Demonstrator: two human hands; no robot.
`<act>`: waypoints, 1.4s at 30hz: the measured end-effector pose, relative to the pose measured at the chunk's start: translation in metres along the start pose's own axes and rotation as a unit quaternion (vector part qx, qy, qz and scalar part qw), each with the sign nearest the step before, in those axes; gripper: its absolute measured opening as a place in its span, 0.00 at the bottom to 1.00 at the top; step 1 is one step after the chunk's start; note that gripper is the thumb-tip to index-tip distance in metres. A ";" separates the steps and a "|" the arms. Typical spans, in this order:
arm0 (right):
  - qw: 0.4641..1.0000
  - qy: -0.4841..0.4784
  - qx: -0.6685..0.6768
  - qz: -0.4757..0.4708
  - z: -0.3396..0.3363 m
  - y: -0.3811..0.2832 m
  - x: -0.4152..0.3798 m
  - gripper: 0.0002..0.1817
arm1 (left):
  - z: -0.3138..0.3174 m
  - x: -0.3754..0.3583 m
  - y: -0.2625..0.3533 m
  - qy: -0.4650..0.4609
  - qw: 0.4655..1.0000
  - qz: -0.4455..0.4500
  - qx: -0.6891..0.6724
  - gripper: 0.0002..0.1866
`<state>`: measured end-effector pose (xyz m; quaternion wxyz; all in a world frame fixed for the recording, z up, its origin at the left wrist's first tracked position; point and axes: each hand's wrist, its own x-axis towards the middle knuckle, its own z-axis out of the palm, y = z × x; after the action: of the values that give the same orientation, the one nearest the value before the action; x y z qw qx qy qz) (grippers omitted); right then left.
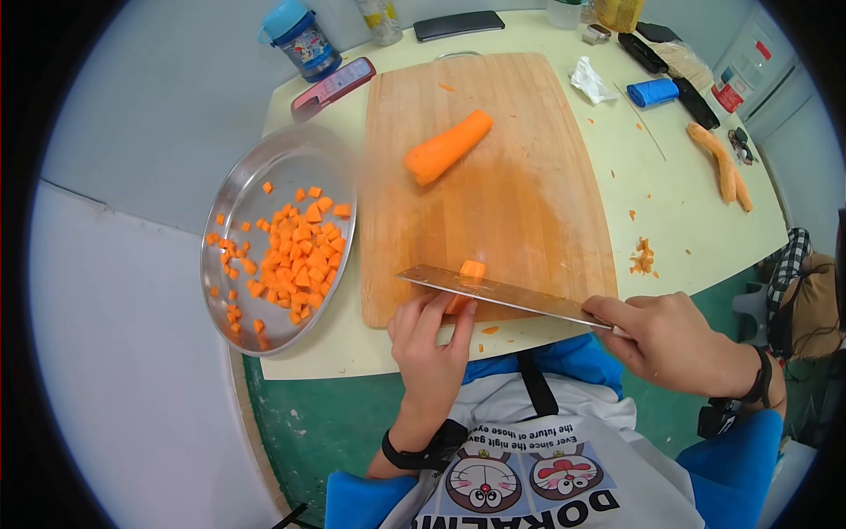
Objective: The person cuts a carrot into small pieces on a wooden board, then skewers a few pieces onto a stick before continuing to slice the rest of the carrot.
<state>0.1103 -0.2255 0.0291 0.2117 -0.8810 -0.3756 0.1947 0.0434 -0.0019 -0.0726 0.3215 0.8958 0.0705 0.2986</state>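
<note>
Near the front edge of the wooden cutting board [493, 203], my right hand [656, 339] is closed around the handle of a cleaver [520, 298]. Its blade reaches left across a small carrot piece [473, 269], part of which shows on each side of the blade. My left hand [432, 344] holds the near end of that piece, fingers bent close to the blade. A larger peeled carrot [449, 148] lies at an angle farther up the board. To the left, a round metal tray [231, 309] holds many diced carrot cubes [300, 256].
A pink-cased phone [333, 88] and a blue-lidded bottle [301, 40] stand behind the tray. Right of the board are crumpled tissue [590, 81], a blue roll [653, 92], carrot scraps [643, 257] and two unpeeled-looking roots [723, 167]. A dark phone [459, 26] lies at the back.
</note>
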 end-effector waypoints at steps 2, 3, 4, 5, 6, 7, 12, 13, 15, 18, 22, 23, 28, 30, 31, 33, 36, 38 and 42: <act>1.000 -0.007 -0.007 0.003 -0.001 0.001 0.001 0.08 | 0.000 0.000 0.000 0.000 1.000 0.002 0.001 0.10; 1.000 -0.007 -0.005 0.004 0.000 0.001 0.001 0.08 | 0.000 0.001 0.001 -0.002 1.000 0.001 0.002 0.10; 1.000 -0.012 0.005 0.004 0.000 0.002 0.001 0.08 | 0.000 0.001 0.002 -0.003 1.000 -0.001 0.004 0.09; 1.000 -0.016 0.015 0.005 0.000 0.002 0.001 0.08 | 0.000 0.000 0.001 -0.005 1.000 0.000 0.004 0.09; 1.000 -0.016 0.016 0.006 -0.001 0.002 0.001 0.08 | -0.001 -0.001 0.000 -0.011 1.000 -0.013 0.002 0.11; 1.000 -0.024 0.013 0.009 -0.002 0.001 0.002 0.08 | 0.000 -0.002 0.000 -0.016 1.000 -0.025 -0.001 0.13; 0.999 -0.043 0.012 0.009 -0.005 0.000 0.003 0.08 | 0.002 -0.005 -0.002 -0.008 1.000 -0.019 -0.002 0.13; 0.999 -0.050 0.016 0.008 -0.005 0.000 0.004 0.08 | 0.002 -0.005 -0.003 -0.006 1.000 -0.019 -0.002 0.13; 0.998 -0.057 0.019 0.006 -0.006 0.001 0.005 0.08 | 0.002 -0.006 -0.004 -0.006 1.000 -0.019 -0.004 0.13; 0.997 -0.070 0.015 0.006 -0.006 0.004 0.006 0.09 | 0.002 -0.006 -0.005 -0.009 1.000 -0.021 -0.006 0.13; 0.996 -0.081 0.026 0.010 -0.007 0.006 0.010 0.09 | 0.002 -0.008 -0.007 -0.010 1.000 -0.013 -0.004 0.14; 0.996 -0.087 0.029 0.014 -0.008 0.005 0.011 0.09 | 0.002 -0.008 -0.007 -0.010 1.000 -0.015 -0.004 0.14; 0.991 -0.121 0.033 0.039 -0.012 0.004 0.015 0.09 | 0.002 -0.006 -0.007 -0.002 1.000 0.008 -0.010 0.15; 0.990 -0.130 0.039 0.045 -0.016 0.002 0.017 0.09 | 0.000 -0.004 -0.004 -0.005 1.000 0.011 -0.010 0.14; 0.987 -0.144 0.046 0.060 -0.019 0.000 0.019 0.09 | 0.000 -0.003 -0.004 -0.009 1.000 0.017 -0.006 0.12; 0.983 -0.161 0.050 0.073 -0.022 -0.002 0.023 0.09 | 0.001 -0.004 -0.004 -0.005 1.000 0.018 -0.008 0.13; 0.978 -0.177 0.051 0.098 -0.025 -0.003 0.027 0.08 | 0.002 -0.004 -0.005 0.002 1.000 0.026 -0.008 0.15; 0.978 -0.176 0.045 0.101 -0.025 -0.004 0.027 0.08 | 0.002 -0.005 -0.006 0.005 0.999 0.031 -0.009 0.15; 0.978 -0.173 0.055 0.107 -0.026 -0.011 0.028 0.08 | 0.003 -0.005 -0.006 0.005 0.999 0.034 -0.019 0.16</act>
<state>0.1344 -0.2036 0.0513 0.1701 -0.8560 -0.2988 0.3861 0.0411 -0.0005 -0.0806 0.3279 0.8897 0.0360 0.3155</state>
